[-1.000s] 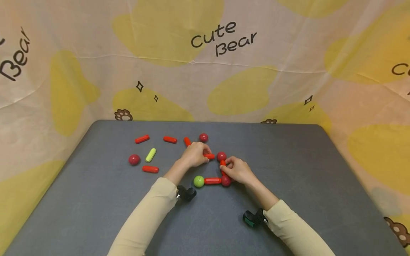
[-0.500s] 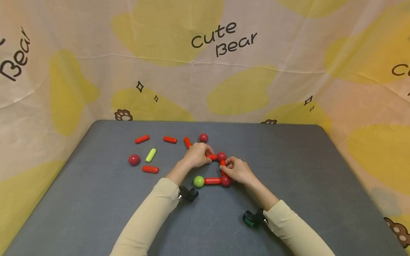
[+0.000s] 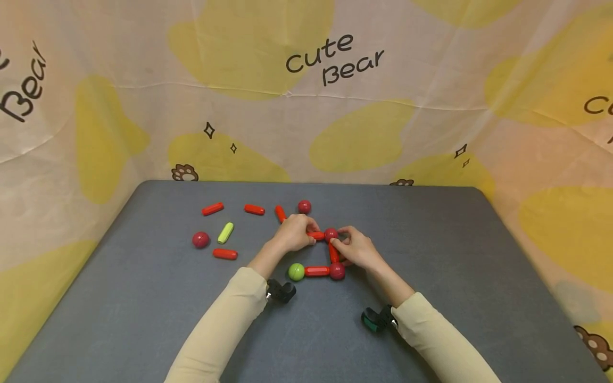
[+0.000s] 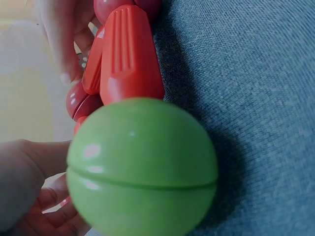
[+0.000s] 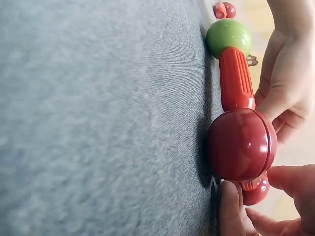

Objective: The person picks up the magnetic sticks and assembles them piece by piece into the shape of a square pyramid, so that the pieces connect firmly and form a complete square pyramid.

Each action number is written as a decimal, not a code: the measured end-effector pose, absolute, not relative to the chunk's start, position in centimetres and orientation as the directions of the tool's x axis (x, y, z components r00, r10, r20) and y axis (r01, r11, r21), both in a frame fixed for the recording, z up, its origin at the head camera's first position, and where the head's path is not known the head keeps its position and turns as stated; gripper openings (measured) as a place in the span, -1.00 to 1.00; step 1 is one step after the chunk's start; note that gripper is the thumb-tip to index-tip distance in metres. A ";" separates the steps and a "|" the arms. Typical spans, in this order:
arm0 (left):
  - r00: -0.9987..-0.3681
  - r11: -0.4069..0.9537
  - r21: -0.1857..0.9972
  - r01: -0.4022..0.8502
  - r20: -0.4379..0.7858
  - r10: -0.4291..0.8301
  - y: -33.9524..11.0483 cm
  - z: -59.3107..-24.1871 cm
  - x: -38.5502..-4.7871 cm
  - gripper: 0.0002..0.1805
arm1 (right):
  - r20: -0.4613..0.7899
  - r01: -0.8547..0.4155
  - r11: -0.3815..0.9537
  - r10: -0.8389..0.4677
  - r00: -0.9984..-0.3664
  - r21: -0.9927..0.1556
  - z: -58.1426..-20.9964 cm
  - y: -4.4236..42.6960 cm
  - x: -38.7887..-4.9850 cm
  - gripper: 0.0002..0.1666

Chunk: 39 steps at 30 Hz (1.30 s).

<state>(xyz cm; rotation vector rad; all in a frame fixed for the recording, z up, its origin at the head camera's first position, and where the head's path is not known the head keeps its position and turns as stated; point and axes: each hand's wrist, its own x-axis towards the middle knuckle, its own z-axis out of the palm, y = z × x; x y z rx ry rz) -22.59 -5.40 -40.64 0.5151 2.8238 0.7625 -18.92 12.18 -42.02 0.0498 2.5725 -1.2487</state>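
My left hand (image 3: 295,232) pinches a short red toy rod (image 3: 316,235), its right end against a dark red ball (image 3: 331,234). The fingers of my right hand (image 3: 358,249) hold that ball from the right, thumb near its joint with a second red rod (image 3: 333,254). This rod runs toward me to another dark red ball (image 3: 337,271). From there a ribbed red rod (image 4: 130,54) leads left to a green ball (image 4: 142,162), which looms large in the left wrist view. In the right wrist view the nearer red ball (image 5: 241,145) partly hides the far one.
Left of the hands lie loose red rods (image 3: 225,254), a light green rod (image 3: 225,233) and a red ball (image 3: 200,240). Another red ball (image 3: 304,207) sits behind my left hand. Printed cloth (image 3: 364,133) rises behind the grey table (image 3: 431,239).
My left hand has moved right, bringing its rod up against the far red ball. My right hand has shifted from the second rod up to that ball.
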 end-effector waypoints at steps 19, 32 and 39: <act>-0.920 0.795 0.532 0.292 -0.070 0.385 -5.7 -40.5 -22.9 -0.79 | -0.259 0.126 0.680 -0.098 -0.961 -0.723 -42.0 11.6 -19.7 -0.51; -0.932 0.708 0.617 0.344 0.132 0.338 -7.8 -40.0 -25.0 -0.78 | -0.257 0.126 0.688 -0.092 -0.962 -0.715 -42.1 11.6 -19.6 -0.48; -0.961 0.716 0.642 0.274 0.149 0.233 -8.3 -40.3 -26.2 -0.73 | -0.251 0.121 0.699 -0.086 -0.964 -0.705 -42.4 11.6 -19.7 -0.48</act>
